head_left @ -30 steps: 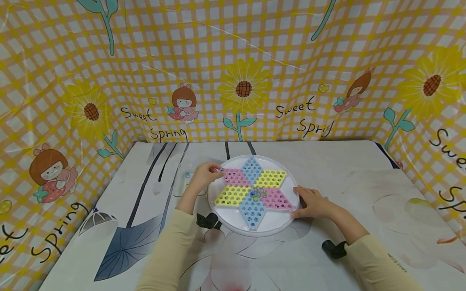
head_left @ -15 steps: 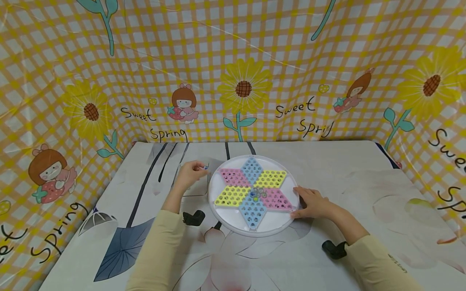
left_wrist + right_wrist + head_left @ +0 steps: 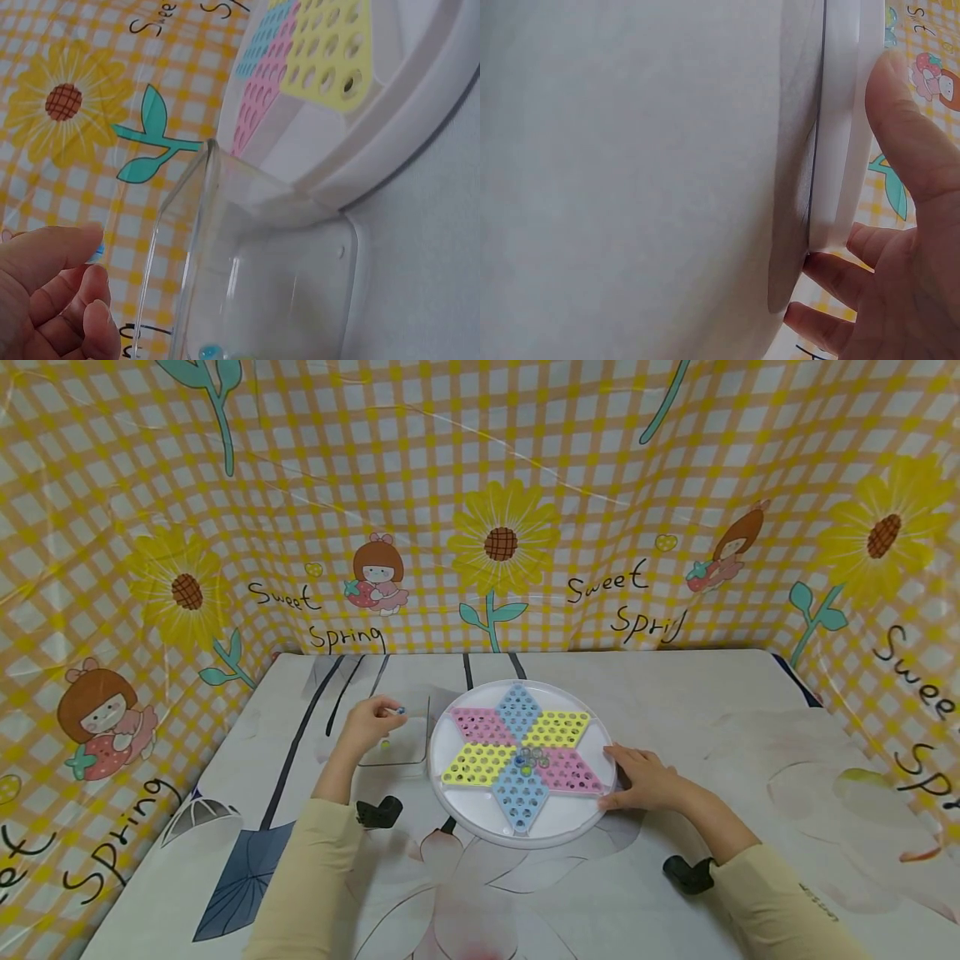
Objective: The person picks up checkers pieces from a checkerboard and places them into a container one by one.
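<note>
A round white checkers board (image 3: 573,818) with a star of pink, yellow and blue perforated diamonds lies mid-table; several glass marbles (image 3: 529,759) sit at its centre. My left hand (image 3: 371,720) hovers over a clear plastic box (image 3: 397,745) left of the board and pinches a small blue marble (image 3: 401,711) between thumb and fingertips. In the left wrist view the box (image 3: 247,255) holds a couple of marbles (image 3: 211,351) at its bottom. My right hand (image 3: 643,779) rests on the board's right rim (image 3: 840,150), thumb on top.
The table has a pale cloth printed with lotus leaves (image 3: 247,877). A yellow checked sunflower backdrop (image 3: 501,539) walls in the back and both sides. Black wrist-camera mounts (image 3: 378,812) sit under both forearms.
My left hand has carried the blue marble leftward off the board's pink diamond to a spot above the clear box. The right hand has stayed on the rim.
</note>
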`<state>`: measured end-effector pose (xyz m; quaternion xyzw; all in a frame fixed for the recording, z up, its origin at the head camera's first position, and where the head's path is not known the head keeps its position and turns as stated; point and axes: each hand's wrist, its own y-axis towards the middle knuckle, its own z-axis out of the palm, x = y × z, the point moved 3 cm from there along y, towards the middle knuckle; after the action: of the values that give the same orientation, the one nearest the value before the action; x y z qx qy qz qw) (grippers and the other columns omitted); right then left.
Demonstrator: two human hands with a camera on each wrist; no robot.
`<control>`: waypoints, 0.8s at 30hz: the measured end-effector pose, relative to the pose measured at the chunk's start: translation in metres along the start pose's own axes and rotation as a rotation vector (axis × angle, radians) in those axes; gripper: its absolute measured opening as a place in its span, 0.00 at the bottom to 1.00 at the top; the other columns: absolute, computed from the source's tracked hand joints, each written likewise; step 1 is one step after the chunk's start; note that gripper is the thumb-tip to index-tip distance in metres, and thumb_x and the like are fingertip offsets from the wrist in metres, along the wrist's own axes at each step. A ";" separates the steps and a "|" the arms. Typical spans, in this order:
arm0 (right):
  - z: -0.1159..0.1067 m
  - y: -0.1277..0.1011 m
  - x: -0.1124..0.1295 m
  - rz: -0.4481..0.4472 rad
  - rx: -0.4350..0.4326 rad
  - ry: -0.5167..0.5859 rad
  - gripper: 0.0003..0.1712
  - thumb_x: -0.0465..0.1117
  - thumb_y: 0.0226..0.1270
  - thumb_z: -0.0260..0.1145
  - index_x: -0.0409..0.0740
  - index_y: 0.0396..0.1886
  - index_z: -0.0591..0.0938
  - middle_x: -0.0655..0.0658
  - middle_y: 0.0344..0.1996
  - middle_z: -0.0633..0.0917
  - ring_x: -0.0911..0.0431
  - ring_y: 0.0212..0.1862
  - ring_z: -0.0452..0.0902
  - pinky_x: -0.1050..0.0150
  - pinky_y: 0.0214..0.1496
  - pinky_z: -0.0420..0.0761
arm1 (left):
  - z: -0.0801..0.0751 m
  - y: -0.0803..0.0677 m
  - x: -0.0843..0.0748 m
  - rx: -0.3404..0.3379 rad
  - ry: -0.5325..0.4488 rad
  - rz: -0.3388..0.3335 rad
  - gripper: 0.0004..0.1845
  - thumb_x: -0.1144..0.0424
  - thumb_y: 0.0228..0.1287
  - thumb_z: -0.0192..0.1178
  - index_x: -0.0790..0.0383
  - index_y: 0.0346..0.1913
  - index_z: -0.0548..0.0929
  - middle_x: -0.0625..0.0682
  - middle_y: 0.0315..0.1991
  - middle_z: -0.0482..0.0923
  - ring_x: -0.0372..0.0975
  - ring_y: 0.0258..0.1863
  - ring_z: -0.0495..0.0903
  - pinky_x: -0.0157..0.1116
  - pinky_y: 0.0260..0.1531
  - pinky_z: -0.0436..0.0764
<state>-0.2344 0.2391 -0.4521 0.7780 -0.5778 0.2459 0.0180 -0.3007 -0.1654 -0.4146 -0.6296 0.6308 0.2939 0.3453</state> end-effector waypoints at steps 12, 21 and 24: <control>-0.001 -0.001 0.002 0.012 0.008 0.000 0.57 0.62 0.47 0.68 0.30 0.65 0.56 0.24 0.63 0.58 0.26 0.60 0.49 0.22 0.48 0.50 | -0.009 -0.006 0.008 -0.043 -0.014 -0.035 0.13 0.63 0.58 0.61 0.67 0.43 0.77 0.49 0.25 0.71 0.37 0.22 0.71 0.30 0.24 0.69; 0.000 0.000 0.000 0.020 0.008 0.016 0.58 0.64 0.46 0.68 0.30 0.66 0.56 0.25 0.64 0.57 0.26 0.61 0.49 0.22 0.49 0.48 | -0.011 -0.009 0.008 -0.059 -0.009 -0.040 0.15 0.64 0.59 0.60 0.68 0.46 0.77 0.48 0.23 0.69 0.41 0.23 0.73 0.31 0.23 0.66; 0.000 0.000 0.000 0.016 0.007 0.020 0.58 0.64 0.46 0.68 0.30 0.66 0.56 0.25 0.64 0.57 0.26 0.61 0.49 0.22 0.49 0.48 | -0.011 -0.009 0.008 -0.060 -0.007 -0.037 0.16 0.63 0.59 0.60 0.68 0.48 0.77 0.48 0.23 0.68 0.45 0.24 0.75 0.31 0.22 0.66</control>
<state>-0.2342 0.2394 -0.4517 0.7709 -0.5831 0.2558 0.0193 -0.2920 -0.1795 -0.4140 -0.6502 0.6086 0.3087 0.3338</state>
